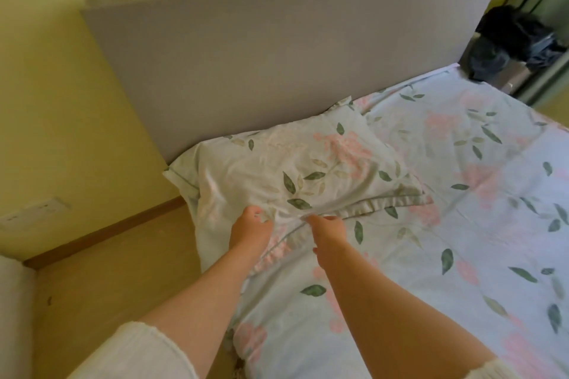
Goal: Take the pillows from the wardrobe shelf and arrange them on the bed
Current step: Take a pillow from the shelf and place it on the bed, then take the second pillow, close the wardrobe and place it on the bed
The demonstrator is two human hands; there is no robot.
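Pillow (pixel 308 169) — pinched by left hand (pixel 251 226), right hand (pixel 328 232).

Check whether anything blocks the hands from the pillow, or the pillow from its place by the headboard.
Nothing visible does. The left hand and right hand grip the near edge of the floral pillow, which lies on the bed at the grey headboard.

Pillow (pixel 295 169): floral, lying against the headboard (pixel 261 49), on the bed (pixel 446 224).
Left hand (pixel 251 224): grips the pillow's near edge.
Right hand (pixel 328 229): pinches the same edge, just beside the left.
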